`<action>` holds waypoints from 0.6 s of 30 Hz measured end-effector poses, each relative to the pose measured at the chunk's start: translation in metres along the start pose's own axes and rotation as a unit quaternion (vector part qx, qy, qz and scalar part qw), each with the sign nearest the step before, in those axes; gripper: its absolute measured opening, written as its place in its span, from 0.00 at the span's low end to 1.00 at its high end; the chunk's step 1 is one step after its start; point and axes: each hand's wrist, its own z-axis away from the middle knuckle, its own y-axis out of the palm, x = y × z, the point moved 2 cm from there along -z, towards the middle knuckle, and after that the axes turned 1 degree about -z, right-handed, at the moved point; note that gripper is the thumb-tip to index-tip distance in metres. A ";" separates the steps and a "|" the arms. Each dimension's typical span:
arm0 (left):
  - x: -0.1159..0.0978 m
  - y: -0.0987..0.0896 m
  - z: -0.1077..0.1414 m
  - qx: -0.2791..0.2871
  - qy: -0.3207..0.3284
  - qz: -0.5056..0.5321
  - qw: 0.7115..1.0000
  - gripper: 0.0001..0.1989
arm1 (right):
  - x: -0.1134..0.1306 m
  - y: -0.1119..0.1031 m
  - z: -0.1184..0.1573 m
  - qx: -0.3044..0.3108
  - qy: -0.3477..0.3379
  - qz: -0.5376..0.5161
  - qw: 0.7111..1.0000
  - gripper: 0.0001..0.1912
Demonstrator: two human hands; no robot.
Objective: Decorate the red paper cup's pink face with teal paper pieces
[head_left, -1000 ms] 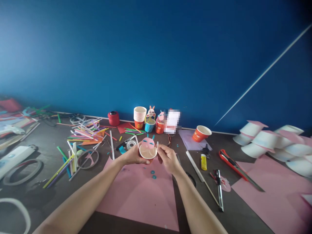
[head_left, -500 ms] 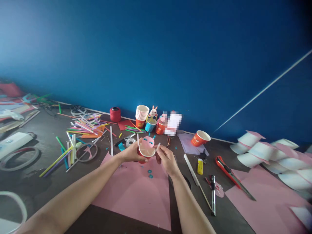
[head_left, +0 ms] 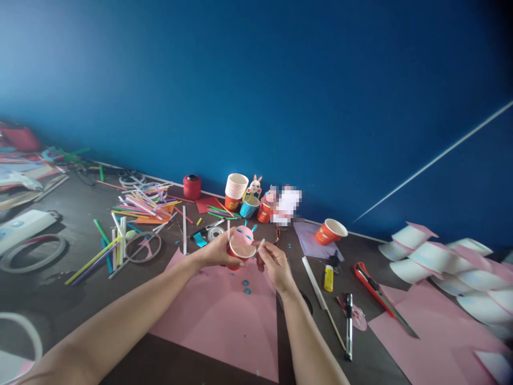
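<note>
My left hand (head_left: 219, 250) is wrapped round a red paper cup (head_left: 235, 266) with a white rim, tilted so its mouth faces me. A pink paper face (head_left: 243, 236) with blue marks stands at the cup's far rim, and a white strip (head_left: 228, 229) rises beside it. Pinched in my right hand (head_left: 271, 259) is a small white strip (head_left: 262, 245), close to the cup's right rim. Beneath both hands lies a pink paper sheet (head_left: 224, 321) with small blue discs (head_left: 246, 291) on it.
Behind are stacked cups (head_left: 236, 187), a blue cup (head_left: 249, 206) and a red spool (head_left: 192, 187). Colored straws (head_left: 146, 206) lie left. A red cutter (head_left: 374, 289), glue bottle (head_left: 328, 278), pen (head_left: 349, 326) and white cups (head_left: 433, 256) are on the right.
The view has shifted slightly. Both hands keep their grips, and the strip in my right hand has tilted a little and sits slightly lower beside the cup.
</note>
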 end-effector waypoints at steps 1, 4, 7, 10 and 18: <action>0.000 0.000 0.000 -0.002 0.001 0.003 1.000 0.36 | 0.000 0.000 0.000 0.003 -0.003 -0.002 1.000 0.14; -0.002 -0.002 0.000 -0.012 -0.001 0.002 1.000 0.35 | 0.001 0.000 0.000 0.003 -0.004 -0.010 1.000 0.14; -0.003 -0.002 0.000 0.002 -0.003 0.008 1.000 0.33 | 0.000 0.001 0.000 -0.002 0.004 -0.011 1.000 0.14; -0.002 -0.002 0.000 0.015 -0.005 0.022 1.000 0.34 | 0.000 0.002 0.000 -0.014 0.009 -0.008 1.000 0.15; -0.005 0.001 0.003 0.036 -0.015 0.018 0.999 0.31 | 0.001 0.004 -0.003 -0.086 0.019 -0.033 0.996 0.15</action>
